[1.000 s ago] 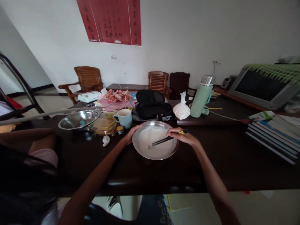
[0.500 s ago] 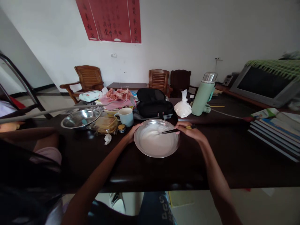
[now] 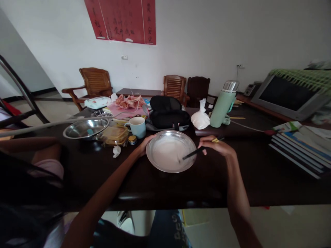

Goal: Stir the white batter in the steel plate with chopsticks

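Fingers of the right hand [image 3: 216, 146] pinch chopsticks [image 3: 192, 154] angled into the metal bowl [image 3: 171, 151]; left hand [image 3: 144, 144] grips its rim.

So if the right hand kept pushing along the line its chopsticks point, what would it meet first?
Probably the white batter: the right hand aims the chopsticks leftward into the metal pan, tips apparently already in it.

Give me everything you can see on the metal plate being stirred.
The metal plate is round, shallow and shiny, steel by the look, and lies flat on the dark table near its front edge. A thin white batter covers its bottom. The left hand grips its left rim; chopsticks in the right hand dip into the batter.
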Available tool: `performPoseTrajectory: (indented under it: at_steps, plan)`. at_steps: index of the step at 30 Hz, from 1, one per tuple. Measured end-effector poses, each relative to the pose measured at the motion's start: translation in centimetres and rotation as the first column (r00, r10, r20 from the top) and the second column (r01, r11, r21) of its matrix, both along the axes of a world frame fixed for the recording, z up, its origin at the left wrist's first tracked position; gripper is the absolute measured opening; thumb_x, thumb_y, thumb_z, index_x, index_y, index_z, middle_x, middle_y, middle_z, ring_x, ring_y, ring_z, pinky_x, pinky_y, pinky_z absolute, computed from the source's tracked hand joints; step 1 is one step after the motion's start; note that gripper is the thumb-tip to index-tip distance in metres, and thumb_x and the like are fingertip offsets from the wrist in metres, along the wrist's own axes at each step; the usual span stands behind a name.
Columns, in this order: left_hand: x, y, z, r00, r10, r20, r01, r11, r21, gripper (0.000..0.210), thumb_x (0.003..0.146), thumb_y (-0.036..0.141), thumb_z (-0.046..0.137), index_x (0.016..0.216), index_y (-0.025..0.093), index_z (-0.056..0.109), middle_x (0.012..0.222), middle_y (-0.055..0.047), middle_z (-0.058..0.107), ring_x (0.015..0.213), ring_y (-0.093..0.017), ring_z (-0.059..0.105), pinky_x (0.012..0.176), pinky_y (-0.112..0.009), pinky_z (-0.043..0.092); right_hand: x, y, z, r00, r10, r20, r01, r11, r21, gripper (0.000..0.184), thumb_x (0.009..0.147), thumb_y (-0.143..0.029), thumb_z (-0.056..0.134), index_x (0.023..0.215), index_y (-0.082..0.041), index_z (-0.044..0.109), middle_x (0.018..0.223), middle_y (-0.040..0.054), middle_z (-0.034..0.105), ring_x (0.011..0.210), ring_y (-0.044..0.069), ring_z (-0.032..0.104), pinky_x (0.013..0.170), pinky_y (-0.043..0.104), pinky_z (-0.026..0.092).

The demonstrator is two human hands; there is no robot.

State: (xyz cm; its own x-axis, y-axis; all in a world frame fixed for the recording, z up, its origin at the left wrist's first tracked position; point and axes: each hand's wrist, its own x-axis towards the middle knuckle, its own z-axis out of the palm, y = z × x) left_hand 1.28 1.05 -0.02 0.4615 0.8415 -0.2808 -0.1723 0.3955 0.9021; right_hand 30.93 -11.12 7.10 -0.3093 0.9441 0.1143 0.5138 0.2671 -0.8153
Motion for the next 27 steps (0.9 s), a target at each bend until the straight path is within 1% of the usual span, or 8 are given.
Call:
performPoseTrajectory:
  at_steps: [3,5,8,13,16,19,24,27]
  plan:
    - [0.0,-0.2,0.2,1.000,0.012,-0.009,-0.012,1.000,-0.004,0.025,0.083,0.032,0.054,0.081,0.013,0.071,0.065,-0.005,0.070,0.060,-0.019,0.061,0.065,-0.031,0.045,-1.4,0.3,-0.3,0.997,0.076,0.017,-0.076,0.997,-0.004,0.028,0.085,-0.040,0.053,0.073,-0.018,0.065,0.065,0.0013,0.067,0.069,0.019,0.061,0.068,0.030,0.046]
    - [0.0,-0.2,0.3,1.000,0.022,0.003,-0.022,1.000,0.002,0.024,0.083,0.031,0.054,0.080,0.013,0.070,0.064,-0.005,0.070,0.060,-0.019,0.060,0.064,-0.030,0.045,-1.6,0.6,-0.5,1.000,-0.025,0.006,0.024,0.998,0.065,0.028,0.085,-0.041,0.051,0.074,-0.019,0.064,0.072,0.0014,0.067,0.072,0.018,0.060,0.066,0.029,0.045]
    - [0.0,-0.1,0.1,1.000,0.022,0.011,-0.022,1.000,0.002,0.024,0.083,0.032,0.055,0.081,0.014,0.070,0.063,-0.004,0.070,0.058,-0.018,0.060,0.062,-0.029,0.045,-0.5,0.5,-0.3,0.991,-0.136,-0.013,0.137,0.986,0.100,0.028,0.086,-0.040,0.050,0.070,-0.019,0.062,0.064,-0.0001,0.064,0.069,0.017,0.060,0.070,0.029,0.045]
    - [-0.1,0.4,-0.4,1.000,0.021,-0.009,-0.021,1.000,0.016,0.023,0.080,0.033,0.059,0.083,0.012,0.070,0.065,-0.005,0.070,0.059,-0.018,0.061,0.062,-0.029,0.045,-1.7,0.4,-0.4,0.995,0.097,0.001,-0.097,0.995,-0.025,0.029,0.085,-0.041,0.052,0.072,-0.018,0.063,0.063,0.0012,0.066,0.068,0.018,0.062,0.068,0.029,0.045]
    - [-0.1,0.5,-0.5,1.000,0.010,0.028,-0.011,0.999,0.032,0.022,0.080,0.031,0.058,0.084,0.013,0.070,0.068,-0.004,0.071,0.061,-0.018,0.062,0.065,-0.029,0.046,-2.4,0.9,-1.0,1.000,-0.015,0.011,0.014,0.997,0.070,0.026,0.085,-0.040,0.052,0.076,-0.018,0.063,0.071,0.0013,0.068,0.071,0.018,0.062,0.065,0.027,0.044]
    - [-0.1,0.3,-0.3,0.999,0.014,0.037,-0.015,1.000,0.019,0.023,0.082,0.030,0.055,0.083,0.013,0.070,0.066,-0.004,0.070,0.060,-0.018,0.061,0.065,-0.030,0.046,-0.9,0.7,-0.8,0.992,-0.127,0.001,0.126,0.987,0.096,0.026,0.086,-0.038,0.050,0.073,-0.018,0.061,0.065,0.0001,0.065,0.066,0.016,0.060,0.064,0.028,0.043]
    - [-0.1,0.3,-0.2,1.000,-0.002,0.021,0.001,1.000,0.009,0.025,0.083,0.030,0.054,0.083,0.012,0.071,0.066,-0.005,0.071,0.062,-0.019,0.062,0.066,-0.030,0.046,-1.4,0.2,-0.2,0.993,0.110,0.045,-0.109,0.994,-0.022,0.027,0.086,-0.039,0.052,0.074,-0.018,0.064,0.066,0.0018,0.068,0.069,0.018,0.062,0.069,0.029,0.046]
    - [-0.2,0.3,-0.4,0.999,-0.002,0.048,0.000,0.999,0.042,0.023,0.081,0.031,0.057,0.083,0.013,0.071,0.068,-0.004,0.072,0.062,-0.018,0.062,0.066,-0.029,0.046,-2.2,0.5,-0.4,0.997,0.045,0.055,-0.048,0.998,0.050,0.024,0.087,-0.037,0.051,0.078,-0.018,0.063,0.073,0.0019,0.070,0.073,0.018,0.063,0.067,0.028,0.045]
